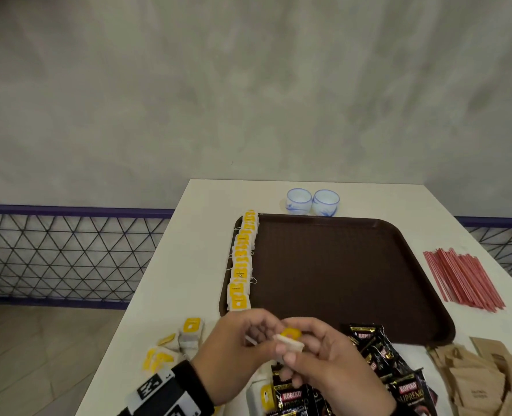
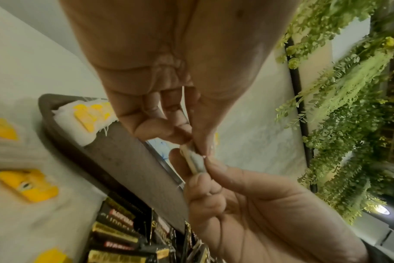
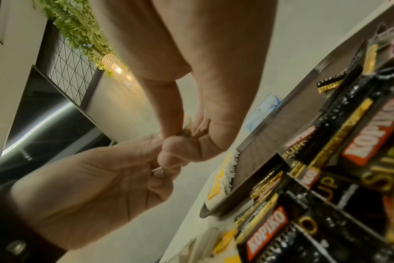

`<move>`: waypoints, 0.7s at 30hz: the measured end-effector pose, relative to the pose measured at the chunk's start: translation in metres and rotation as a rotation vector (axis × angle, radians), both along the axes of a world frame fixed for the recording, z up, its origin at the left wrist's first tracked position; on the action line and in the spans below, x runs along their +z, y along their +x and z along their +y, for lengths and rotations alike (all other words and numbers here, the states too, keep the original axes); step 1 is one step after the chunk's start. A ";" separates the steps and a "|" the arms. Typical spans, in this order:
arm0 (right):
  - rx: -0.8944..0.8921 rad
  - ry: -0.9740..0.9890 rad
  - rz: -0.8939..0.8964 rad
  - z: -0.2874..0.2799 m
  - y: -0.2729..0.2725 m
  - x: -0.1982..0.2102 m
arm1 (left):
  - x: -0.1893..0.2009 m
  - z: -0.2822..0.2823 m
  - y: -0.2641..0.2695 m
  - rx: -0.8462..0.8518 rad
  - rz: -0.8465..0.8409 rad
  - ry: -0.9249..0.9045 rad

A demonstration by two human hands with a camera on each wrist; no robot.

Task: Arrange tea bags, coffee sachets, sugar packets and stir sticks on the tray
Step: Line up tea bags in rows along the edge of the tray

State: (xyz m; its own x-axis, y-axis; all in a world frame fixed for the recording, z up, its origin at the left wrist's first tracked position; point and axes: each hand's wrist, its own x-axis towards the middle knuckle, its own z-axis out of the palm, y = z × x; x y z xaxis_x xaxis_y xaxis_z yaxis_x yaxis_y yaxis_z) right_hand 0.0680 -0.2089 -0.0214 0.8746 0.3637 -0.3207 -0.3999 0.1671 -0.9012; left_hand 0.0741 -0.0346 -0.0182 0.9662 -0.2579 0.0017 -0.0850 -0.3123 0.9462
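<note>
Both hands meet just in front of the brown tray (image 1: 338,265). Between them is one tea bag (image 1: 289,340) with a yellow tag. My left hand (image 1: 257,336) pinches its left side and my right hand (image 1: 292,354) pinches its right side. In the left wrist view the tea bag (image 2: 195,162) shows edge-on between the fingertips of both hands. A row of tea bags (image 1: 241,262) lies along the tray's left edge. Loose tea bags (image 1: 176,343) lie on the table to the left. Black coffee sachets (image 1: 377,364) are heaped under my right hand.
Red stir sticks (image 1: 463,279) lie in a bundle right of the tray. Brown sugar packets (image 1: 482,376) are piled at the near right. Two blue-and-white cups (image 1: 313,201) stand behind the tray. The white table (image 1: 170,265) ends at the left, beside a mesh railing (image 1: 69,253).
</note>
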 end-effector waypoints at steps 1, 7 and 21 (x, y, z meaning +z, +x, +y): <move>0.013 -0.008 -0.002 -0.001 -0.001 0.000 | 0.000 0.000 -0.003 -0.024 0.002 0.003; 0.038 -0.081 0.003 -0.002 -0.006 -0.001 | -0.004 0.007 -0.015 -0.008 0.070 -0.092; 0.026 -0.334 -0.162 0.009 0.000 0.002 | 0.012 0.012 -0.012 0.017 0.352 -0.310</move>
State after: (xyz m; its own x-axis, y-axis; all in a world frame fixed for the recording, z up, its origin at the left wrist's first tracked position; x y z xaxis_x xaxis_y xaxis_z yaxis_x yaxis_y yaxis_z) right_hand 0.0677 -0.1999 -0.0198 0.9157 0.2851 -0.2834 -0.2477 -0.1551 -0.9563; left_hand 0.0623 -0.0222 -0.0059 0.9259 -0.2813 -0.2521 0.2601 -0.0091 0.9655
